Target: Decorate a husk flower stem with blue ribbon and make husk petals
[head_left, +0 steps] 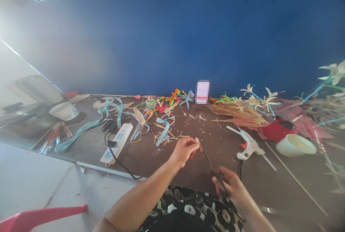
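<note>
Over the front of the dark table, my left hand (183, 151) pinches a small pale piece of straw or husk (197, 140) between thumb and fingers. My right hand (232, 183) is closed around the dark handles of a pair of scissors (221, 181). Their thin blades slant up and to the left, with the tips close to the pale piece; whether they touch it I cannot tell. To the right of the hands lies a white glue gun (250, 145) with a glue stick out of its back. Pale scraps (198, 117) are scattered beyond my fingers.
A white power strip (118, 144) with a black cord lies left, beside light blue ribbon (81, 133). Colourful small craft figures (175, 96) line the back. Right are dried stalks (238, 113), pale flowers (269, 99), a red container (279, 130) and a white cup (295, 145).
</note>
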Action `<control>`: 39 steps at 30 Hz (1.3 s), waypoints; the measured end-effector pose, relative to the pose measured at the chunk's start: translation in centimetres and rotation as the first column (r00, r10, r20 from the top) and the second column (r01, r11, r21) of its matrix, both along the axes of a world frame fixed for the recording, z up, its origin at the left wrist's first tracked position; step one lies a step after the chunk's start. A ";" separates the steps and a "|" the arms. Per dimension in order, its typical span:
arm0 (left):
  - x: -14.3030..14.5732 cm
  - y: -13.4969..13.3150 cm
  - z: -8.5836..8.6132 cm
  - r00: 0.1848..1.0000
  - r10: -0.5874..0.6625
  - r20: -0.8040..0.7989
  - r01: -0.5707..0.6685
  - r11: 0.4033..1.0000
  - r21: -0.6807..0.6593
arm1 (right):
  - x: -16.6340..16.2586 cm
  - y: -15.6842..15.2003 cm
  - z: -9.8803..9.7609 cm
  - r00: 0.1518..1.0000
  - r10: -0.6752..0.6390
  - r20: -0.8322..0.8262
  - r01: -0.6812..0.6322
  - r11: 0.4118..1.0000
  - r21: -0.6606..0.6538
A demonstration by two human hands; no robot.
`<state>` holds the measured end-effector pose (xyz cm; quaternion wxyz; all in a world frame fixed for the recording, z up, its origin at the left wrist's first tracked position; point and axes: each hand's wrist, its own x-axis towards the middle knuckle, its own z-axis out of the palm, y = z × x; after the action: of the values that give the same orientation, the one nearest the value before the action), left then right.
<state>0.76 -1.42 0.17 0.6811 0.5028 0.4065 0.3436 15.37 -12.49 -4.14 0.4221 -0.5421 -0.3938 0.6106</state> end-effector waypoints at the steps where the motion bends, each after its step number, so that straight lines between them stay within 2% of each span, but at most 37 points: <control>1: 0.0 0.0 0.0 1.000 0.002 -0.004 -0.002 1.000 -0.002 | 0.0 0.0 -0.1 1.000 -0.001 0.003 0.001 1.000 0.008; 13: 0.2 -0.1 -0.5 1.000 -0.004 0.003 0.004 1.000 -0.021 | -0.2 -0.2 0.1 0.999 -0.029 0.031 0.029 1.000 -0.011; 17: 0.3 -0.2 -0.9 1.000 -0.019 -0.005 0.019 1.000 -0.007 | 0.0 -0.2 -0.4 0.998 -0.025 0.062 0.023 0.999 0.024; 23: 0.3 -0.4 -1.2 0.999 -0.019 -0.030 0.019 1.000 0.003 | -0.2 -0.2 -1.3 0.996 -0.048 0.071 0.047 0.999 0.011; 27: 0.3 -0.5 -1.5 0.999 -0.028 -0.030 0.027 0.999 -0.030 | -0.5 -0.3 -1.0 0.995 -0.056 0.086 0.052 0.997 0.049; 32: 0.2 -0.6 -2.0 0.997 -0.057 -0.043 0.056 0.998 -0.011 | -0.3 -0.4 -0.8 0.992 -0.045 0.118 0.042 0.999 0.028; 39: 0.1 -0.7 -2.2 0.997 -0.066 -0.046 0.065 0.998 -0.022 | -0.3 -0.5 -0.9 0.996 -0.045 0.073 0.044 0.999 0.010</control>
<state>0.87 -2.08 -2.08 0.6872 0.5168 0.4093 0.3051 15.07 -13.00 -5.06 0.4231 -0.5710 -0.3995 0.5791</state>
